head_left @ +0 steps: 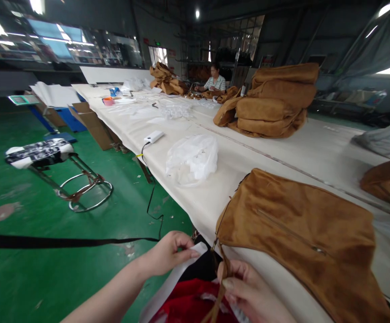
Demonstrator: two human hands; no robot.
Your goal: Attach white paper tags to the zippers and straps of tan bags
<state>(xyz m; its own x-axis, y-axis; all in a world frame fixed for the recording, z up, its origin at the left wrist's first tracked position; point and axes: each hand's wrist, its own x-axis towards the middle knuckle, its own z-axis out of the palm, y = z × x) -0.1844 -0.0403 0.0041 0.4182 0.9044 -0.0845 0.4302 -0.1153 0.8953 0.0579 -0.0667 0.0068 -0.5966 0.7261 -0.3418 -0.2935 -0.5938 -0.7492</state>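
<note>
A brown bag (pixel 299 220) with a zipper across its side lies on the near right of the table. Its thin brown strap (pixel 217 301) hangs over the front edge from a metal ring. The fingers of my right hand (pixel 247 285) are closed around this strap, just below the ring. To the left, my left hand (pixel 176 252) pinches the end of a white strip (pixel 177 274), which looks like paper or thin foam. The strip runs down toward my lap, over red cloth (pixel 184 298). Its lower end is out of view.
A crumpled clear plastic bag (pixel 193 159) and a white power bank (pixel 153 137) with a black cable lie on the long table (pixel 245 154). Brown bags (pixel 269 110) are piled farther back. A co-worker (pixel 215 82) sits beyond. A stool (pixel 41 152) stands left on the green floor.
</note>
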